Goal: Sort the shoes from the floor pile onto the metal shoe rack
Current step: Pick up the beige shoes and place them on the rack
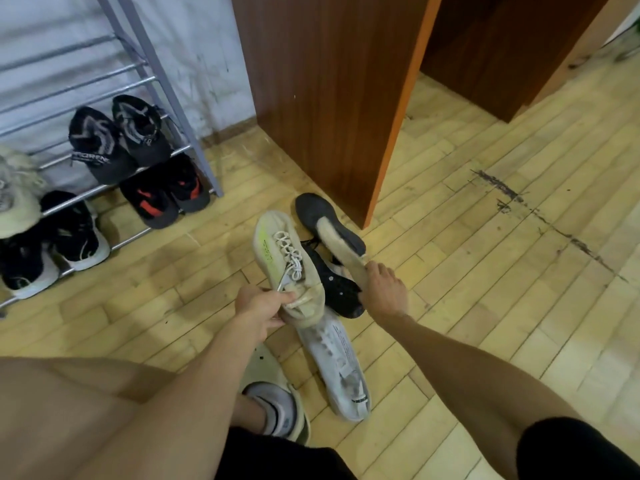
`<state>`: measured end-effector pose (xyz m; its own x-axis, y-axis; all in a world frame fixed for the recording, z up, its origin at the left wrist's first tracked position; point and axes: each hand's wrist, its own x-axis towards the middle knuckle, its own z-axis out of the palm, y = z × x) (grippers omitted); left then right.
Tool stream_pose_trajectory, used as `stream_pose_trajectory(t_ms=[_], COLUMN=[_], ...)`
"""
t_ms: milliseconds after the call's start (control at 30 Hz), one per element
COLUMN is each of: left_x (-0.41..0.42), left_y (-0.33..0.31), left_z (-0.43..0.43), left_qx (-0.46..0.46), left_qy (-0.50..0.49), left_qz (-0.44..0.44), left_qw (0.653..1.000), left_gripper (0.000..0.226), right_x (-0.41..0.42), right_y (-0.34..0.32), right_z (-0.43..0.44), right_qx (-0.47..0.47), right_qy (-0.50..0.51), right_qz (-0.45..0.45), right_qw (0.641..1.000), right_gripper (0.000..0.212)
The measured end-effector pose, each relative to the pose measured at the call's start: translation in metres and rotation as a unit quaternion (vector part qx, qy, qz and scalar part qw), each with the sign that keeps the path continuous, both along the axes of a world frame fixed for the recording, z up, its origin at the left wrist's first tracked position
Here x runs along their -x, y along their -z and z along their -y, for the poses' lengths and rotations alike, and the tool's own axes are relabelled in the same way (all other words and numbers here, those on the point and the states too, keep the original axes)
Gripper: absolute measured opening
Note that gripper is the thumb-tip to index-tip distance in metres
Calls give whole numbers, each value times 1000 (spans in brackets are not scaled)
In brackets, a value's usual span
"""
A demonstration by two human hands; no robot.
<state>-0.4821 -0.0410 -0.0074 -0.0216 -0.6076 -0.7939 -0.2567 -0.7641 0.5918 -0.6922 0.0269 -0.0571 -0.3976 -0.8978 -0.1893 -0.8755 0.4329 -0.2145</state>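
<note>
A small pile of shoes lies on the wooden floor at centre. My left hand (pixel 260 308) is shut on the heel collar of a cream sneaker (pixel 277 251) with white laces and a yellow-green streak. My right hand (pixel 382 292) grips the heel end of an upturned shoe with a tan and dark sole (pixel 334 230). Beneath them lies a black shoe (pixel 334 285), and a pale grey sneaker (pixel 341 362) points toward me. The metal shoe rack (pixel 104 77) stands at the left against the wall.
On the rack sit a black pair (pixel 117 136), a black-and-red pair (pixel 166 197), a black-and-white pair (pixel 52 251) and cream shoes (pixel 15 199). A brown wooden cabinet (pixel 329 91) stands just behind the pile. My foot in a sock and slipper (pixel 277 407) rests below.
</note>
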Motion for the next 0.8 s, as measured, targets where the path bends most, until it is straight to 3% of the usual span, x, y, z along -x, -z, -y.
stream_pose_trajectory(t_ms=[133, 333, 467, 567, 633, 700, 800], left_x=[-12, -26, -29, -27, -26, -25, -24], left_y=[3, 8, 15, 21, 23, 25, 28], left_z=[1, 5, 8, 9, 8, 8, 12], left_qx=[3, 7, -5, -8, -8, -6, -4], left_qy=[3, -30, -50, -49, -41, -32, -30], left_qz=[20, 45, 54, 54, 59, 62, 63], left_qw=[1000, 998, 997, 997, 997, 998, 998], left_gripper=[44, 44, 50, 47, 40, 38, 36], right_x=[-32, -27, -8, 6, 13, 15, 15], right_y=[20, 14, 1, 4, 7, 10, 11], right_z=[6, 18, 30, 38, 43, 44, 45], right_qx=[-105, -156, -93, -129, -214, -279, -319], right_qy=[-159, -172, -77, -6, 29, 66, 55], right_qz=[12, 73, 82, 88, 156, 257, 270], right_qw=[982, 970, 989, 988, 964, 923, 907], right_gripper=[40, 31, 35, 62, 77, 79, 74])
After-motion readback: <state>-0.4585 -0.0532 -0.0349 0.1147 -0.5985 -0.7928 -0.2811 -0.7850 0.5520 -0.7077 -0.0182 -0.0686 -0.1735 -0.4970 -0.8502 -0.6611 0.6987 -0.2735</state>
